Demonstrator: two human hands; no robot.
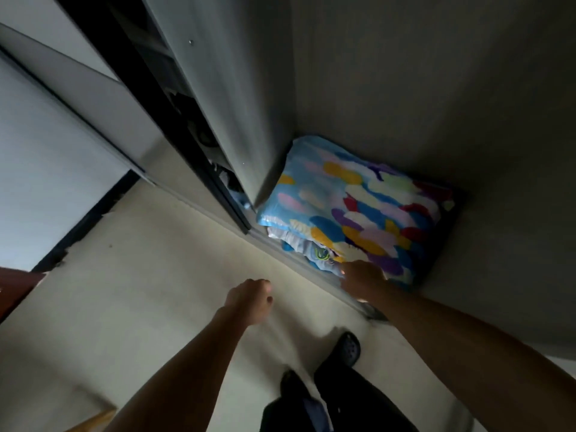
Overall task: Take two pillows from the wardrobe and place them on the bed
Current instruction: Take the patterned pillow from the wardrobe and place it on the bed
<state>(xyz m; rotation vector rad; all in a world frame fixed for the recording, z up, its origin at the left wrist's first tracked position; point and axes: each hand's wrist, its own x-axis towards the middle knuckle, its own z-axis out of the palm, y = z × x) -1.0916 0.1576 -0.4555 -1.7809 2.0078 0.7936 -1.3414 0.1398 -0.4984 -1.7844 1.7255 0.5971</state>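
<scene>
A pillow (358,207) in a blue cover with yellow, red, purple and white blotches lies flat on the floor of the open wardrobe (436,88). Under its near corner a second, paler pillow or bundle (299,241) shows. My right hand (361,277) reaches down to the near edge of the top pillow and touches it; its fingers are hidden, so whether it grips is unclear. My left hand (249,299) hangs over the floor in front of the wardrobe, curled into a loose fist with nothing in it.
A grey sliding door (224,88) stands just left of the pillows, its bottom track (311,272) running along the pale floor (140,291). My legs and dark shoes (349,347) are below. A brown wooden edge (15,288) sits at far left.
</scene>
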